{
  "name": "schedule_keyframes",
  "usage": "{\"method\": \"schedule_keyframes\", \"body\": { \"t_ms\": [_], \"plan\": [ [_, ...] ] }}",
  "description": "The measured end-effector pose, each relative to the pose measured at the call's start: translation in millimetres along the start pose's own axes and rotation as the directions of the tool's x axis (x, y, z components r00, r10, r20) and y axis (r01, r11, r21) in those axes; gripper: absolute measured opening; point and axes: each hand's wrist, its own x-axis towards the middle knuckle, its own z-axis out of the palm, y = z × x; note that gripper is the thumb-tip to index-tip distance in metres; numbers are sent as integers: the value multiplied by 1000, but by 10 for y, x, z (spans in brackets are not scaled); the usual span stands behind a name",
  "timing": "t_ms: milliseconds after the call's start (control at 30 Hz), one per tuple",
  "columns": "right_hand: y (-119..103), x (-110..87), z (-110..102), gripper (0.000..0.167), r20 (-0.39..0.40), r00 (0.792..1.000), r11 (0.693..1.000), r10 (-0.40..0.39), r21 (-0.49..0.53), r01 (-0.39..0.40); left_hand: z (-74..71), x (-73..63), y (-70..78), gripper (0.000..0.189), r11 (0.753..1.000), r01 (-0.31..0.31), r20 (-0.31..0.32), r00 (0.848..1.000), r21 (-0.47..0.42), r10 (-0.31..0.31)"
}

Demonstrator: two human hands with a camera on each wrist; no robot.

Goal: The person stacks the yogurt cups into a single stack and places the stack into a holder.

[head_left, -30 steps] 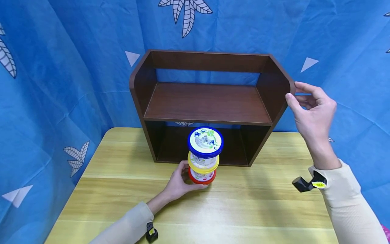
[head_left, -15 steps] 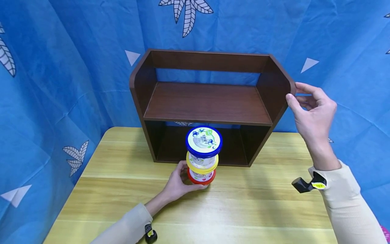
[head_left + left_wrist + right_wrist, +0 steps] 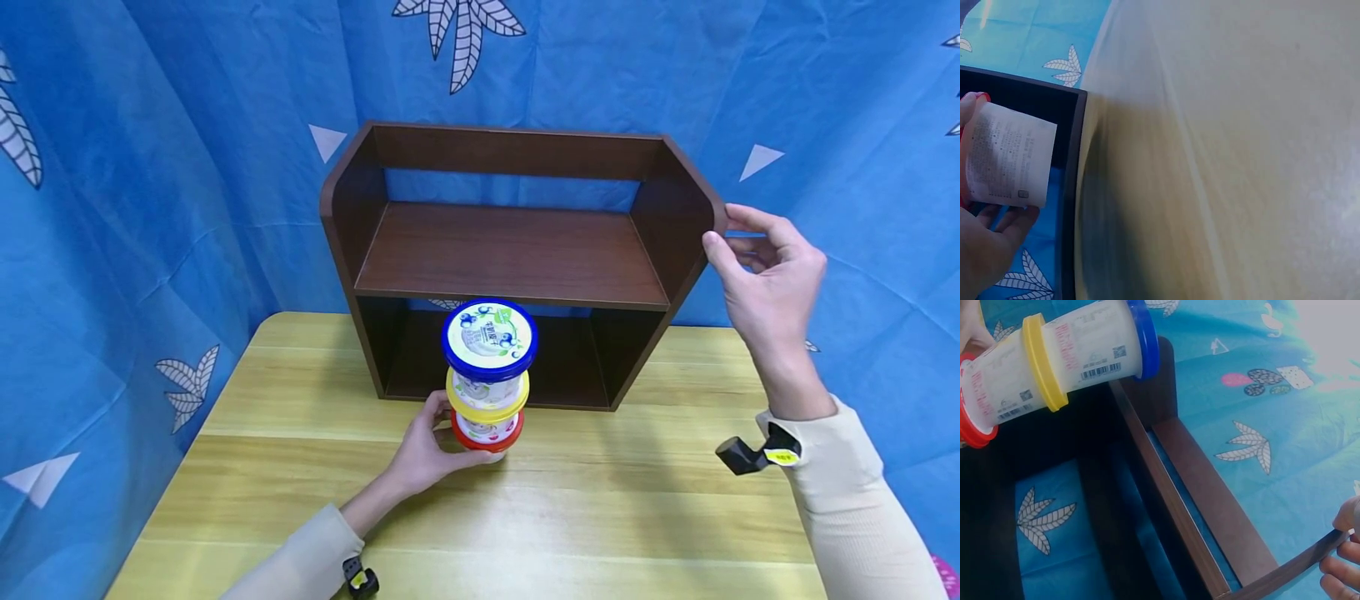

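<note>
My left hand (image 3: 427, 454) grips the bottom tub of a stack of three round tubs, thumb at the near side and fingers round the far side. This red-lidded tub (image 3: 1013, 153) shows its white printed body in the left wrist view. Above it sit a yellow-lidded tub (image 3: 486, 414) and, on top, a blue-lidded tub (image 3: 490, 340) with a blueberry picture. The stack stands in front of the lower opening of a dark brown two-tier shelf (image 3: 510, 254). My right hand (image 3: 776, 283) pinches the front edge of the shelf's right side panel between thumb and fingers.
The shelf rests at the back of a light wooden table (image 3: 600, 517). Blue cloth (image 3: 225, 125) with leaf prints hangs behind and at both sides. The shelf's upper board has raised side panels and a back rail (image 3: 517, 152).
My left hand has moved a little to the left with the tub stack, which also looks slightly higher and larger. My right hand keeps its place on the shelf's side panel.
</note>
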Motion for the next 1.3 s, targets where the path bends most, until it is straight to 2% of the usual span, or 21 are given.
{"method": "schedule_keyframes", "body": {
  "t_ms": [367,567,800,1300],
  "plan": [
    [-20,-8,14,31,-4,1000,1000,7,8,-7,-41,-93,199,79,1000,-5,-16,1000,-19,5],
    [-17,-3,19,31,0,1000,1000,7,6,-7,-76,-131,322,78,998,-67,-11,998,-20,67],
    [-11,-7,25,31,1,1000,1000,1,3,-1,-152,-131,498,76,987,-153,-1,988,-41,153],
    [-16,-13,10,32,-11,1000,1000,8,-4,-8,-273,-97,774,77,973,-232,-16,973,8,232]
  ]
}}
